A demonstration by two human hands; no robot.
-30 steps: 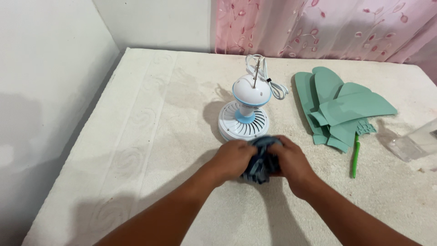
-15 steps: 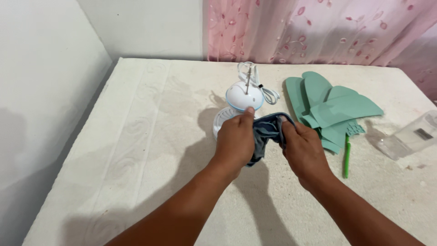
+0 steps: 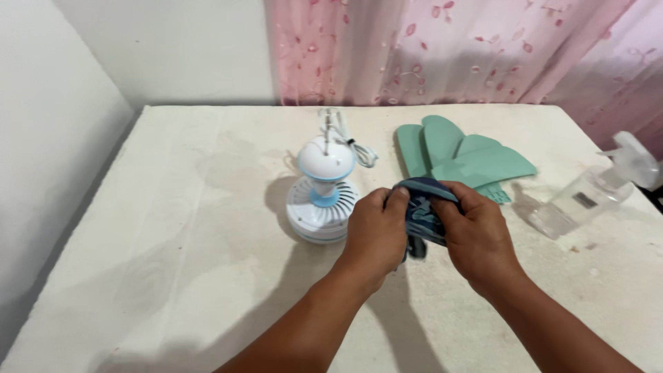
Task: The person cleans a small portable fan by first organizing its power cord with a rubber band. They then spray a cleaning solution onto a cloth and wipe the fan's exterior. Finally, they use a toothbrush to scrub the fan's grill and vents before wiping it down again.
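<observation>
Both hands hold a dark blue cloth (image 3: 423, 209) bunched between them, lifted a little above the white table (image 3: 173, 228). My left hand (image 3: 376, 233) grips its left side and my right hand (image 3: 476, 231) grips its right side. Just left of my left hand stands a small white and light-blue fan base with a round motor housing (image 3: 322, 195). Behind the cloth, green fan blades (image 3: 463, 157) lie flat on the table.
A white cord (image 3: 345, 135) lies behind the fan base. A clear spray bottle (image 3: 594, 190) lies on its side at the right. A pink flowered curtain (image 3: 449, 48) hangs behind the table, with a white wall at left.
The hands have lifted the cloth and moved it away from me and to the right, toward the green blades. The view has shifted, and the green stick seen earlier is now hidden.
</observation>
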